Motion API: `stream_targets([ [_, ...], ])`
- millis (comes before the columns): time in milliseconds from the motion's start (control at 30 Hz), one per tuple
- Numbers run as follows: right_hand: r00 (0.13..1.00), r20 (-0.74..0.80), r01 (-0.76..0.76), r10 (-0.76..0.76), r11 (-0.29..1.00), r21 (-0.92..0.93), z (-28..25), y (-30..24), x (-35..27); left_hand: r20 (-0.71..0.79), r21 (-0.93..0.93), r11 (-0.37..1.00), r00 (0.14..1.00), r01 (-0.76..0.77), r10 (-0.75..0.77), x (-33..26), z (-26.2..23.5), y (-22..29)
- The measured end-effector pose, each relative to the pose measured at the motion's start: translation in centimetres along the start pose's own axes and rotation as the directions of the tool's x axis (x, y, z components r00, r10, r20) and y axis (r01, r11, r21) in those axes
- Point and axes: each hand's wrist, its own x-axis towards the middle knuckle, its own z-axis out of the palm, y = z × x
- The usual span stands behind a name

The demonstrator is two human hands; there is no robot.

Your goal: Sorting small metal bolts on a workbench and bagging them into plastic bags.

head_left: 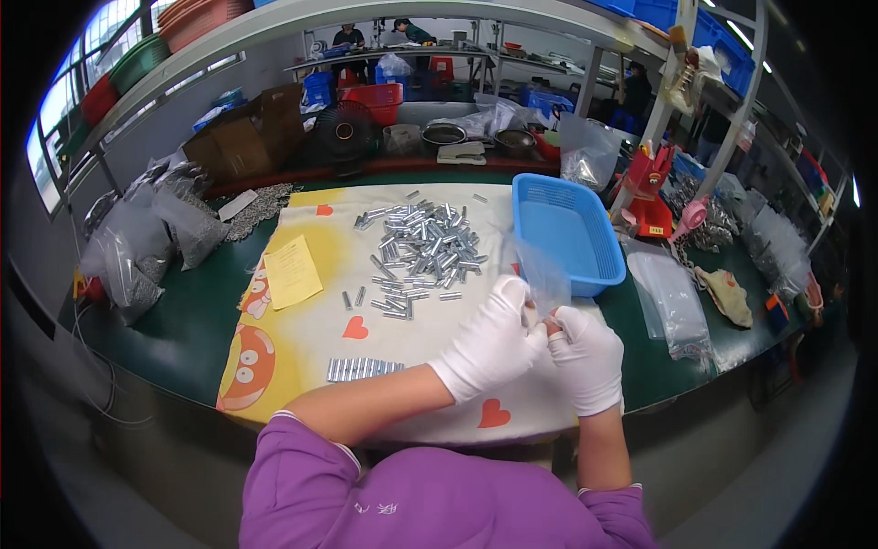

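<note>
My left hand and my right hand, both in white gloves with some bare fingertips, meet over the right part of the cloth. Between them they pinch a clear plastic bag, which stands up in front of the blue basket. Whether anything is inside the bag I cannot tell. Left of my hands lies a loose heap of short silvery metal tubes. A neat row of the same tubes sits near the cloth's front edge, beside my left forearm.
A yellow paper slip lies on the patterned cloth. Flat clear bags rest right of the basket. Filled bags stand at the table's left. A fan and metal bowls are behind; a shelf post rises at right.
</note>
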Motion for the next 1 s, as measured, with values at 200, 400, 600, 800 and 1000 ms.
stream_targets([
  [200, 0.985, 0.104, 0.156, -0.139, 0.972, -0.176, -0.1, -0.9, 1.0, 0.068, 0.574, 0.679, 0.853, -0.458, 0.517, 1.4, -2.9, 1.7],
  [400, 0.982, 0.135, 0.151, -0.132, 0.978, -0.147, -0.4, -1.5, 1.5, 0.117, 0.641, 0.646, 0.885, -0.414, 0.452, 1.4, -2.6, -0.1],
  [600, 0.98, 0.136, -0.1, 0.142, 0.956, -0.276, -1.2, 0.7, 1.4, -0.068, 0.611, 0.701, 0.858, -0.368, 0.51, 1.4, -5.1, -1.9],
  [800, 0.965, 0.119, -0.197, 0.234, 0.945, -0.263, -2.0, -1.8, 2.0, 0.032, 0.426, 0.896, 0.992, -0.126, 0.124, 0.6, -5.7, -2.6],
  [1000, 0.956, 0.236, 0.214, -0.173, 0.964, -0.158, -0.5, -7.3, 2.4, 0.23, 0.394, 0.915, 0.973, -0.088, -0.006, 0.7, -5.1, -2.8],
])
